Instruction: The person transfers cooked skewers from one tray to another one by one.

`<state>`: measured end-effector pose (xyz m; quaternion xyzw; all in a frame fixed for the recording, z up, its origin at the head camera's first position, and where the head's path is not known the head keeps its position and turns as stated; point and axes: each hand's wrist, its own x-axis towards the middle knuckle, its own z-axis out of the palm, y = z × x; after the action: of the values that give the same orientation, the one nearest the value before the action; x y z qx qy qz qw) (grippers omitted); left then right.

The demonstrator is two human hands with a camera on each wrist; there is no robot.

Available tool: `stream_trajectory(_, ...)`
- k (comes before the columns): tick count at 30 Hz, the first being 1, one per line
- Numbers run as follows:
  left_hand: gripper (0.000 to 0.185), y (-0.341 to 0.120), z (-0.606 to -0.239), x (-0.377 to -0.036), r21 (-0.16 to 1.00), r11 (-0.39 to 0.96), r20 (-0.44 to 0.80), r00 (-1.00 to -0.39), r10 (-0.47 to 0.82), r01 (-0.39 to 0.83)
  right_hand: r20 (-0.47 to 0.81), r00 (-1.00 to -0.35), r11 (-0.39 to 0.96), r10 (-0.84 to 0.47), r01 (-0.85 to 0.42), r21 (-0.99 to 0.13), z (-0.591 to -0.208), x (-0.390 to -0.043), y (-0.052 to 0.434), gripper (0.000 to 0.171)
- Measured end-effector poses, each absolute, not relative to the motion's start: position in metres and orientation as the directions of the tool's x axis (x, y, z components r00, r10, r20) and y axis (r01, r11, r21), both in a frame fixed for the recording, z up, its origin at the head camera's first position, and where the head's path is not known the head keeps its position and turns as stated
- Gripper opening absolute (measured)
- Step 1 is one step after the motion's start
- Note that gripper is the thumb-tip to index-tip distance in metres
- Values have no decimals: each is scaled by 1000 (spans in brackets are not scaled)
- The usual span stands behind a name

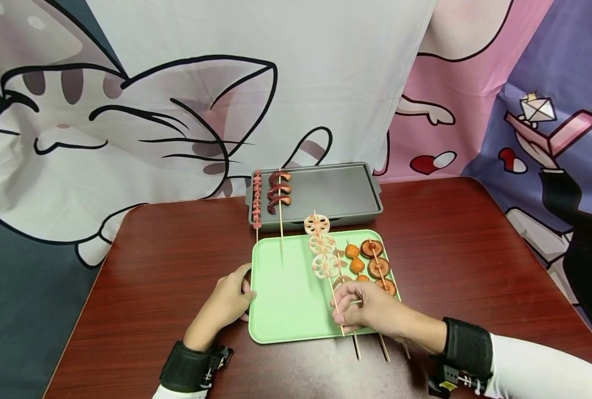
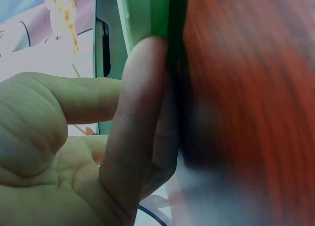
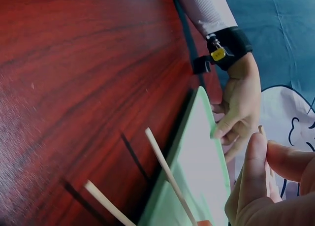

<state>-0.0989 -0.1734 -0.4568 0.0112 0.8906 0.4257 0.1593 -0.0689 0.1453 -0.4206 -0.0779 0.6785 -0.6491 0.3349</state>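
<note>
Head view, centre bottom: your right hand [image 1: 363, 311] pinches the stick of the lotus-root skewer [image 1: 322, 247], three slices, on the green tray [image 1: 286, 293]. Your left hand [image 1: 226, 302] grips the tray's left rim. Two more skewers lie right of it; two sit on the grey griddle [image 1: 336, 194] above. No readable writing shows anywhere on the red surface [image 1: 176, 266]

Skewers [image 1: 371, 265] lie on the tray [image 1: 286, 299], the griddle [image 1: 336, 191] behind it.
</note>
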Motion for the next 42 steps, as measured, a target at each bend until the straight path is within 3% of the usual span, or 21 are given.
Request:
stream_trajectory(16, 64, -174, -458, -98, 759, 640, -273, -951, 148, -118, -400, -752, 153, -525, 379, -913, -433, -52, 143, 21)
stream_trajectory(42, 64, -172, -456, -99, 761, 637, -272, -952, 142, -122, -437, -736, 184, -517, 403, -896, -439, -53, 134, 18)
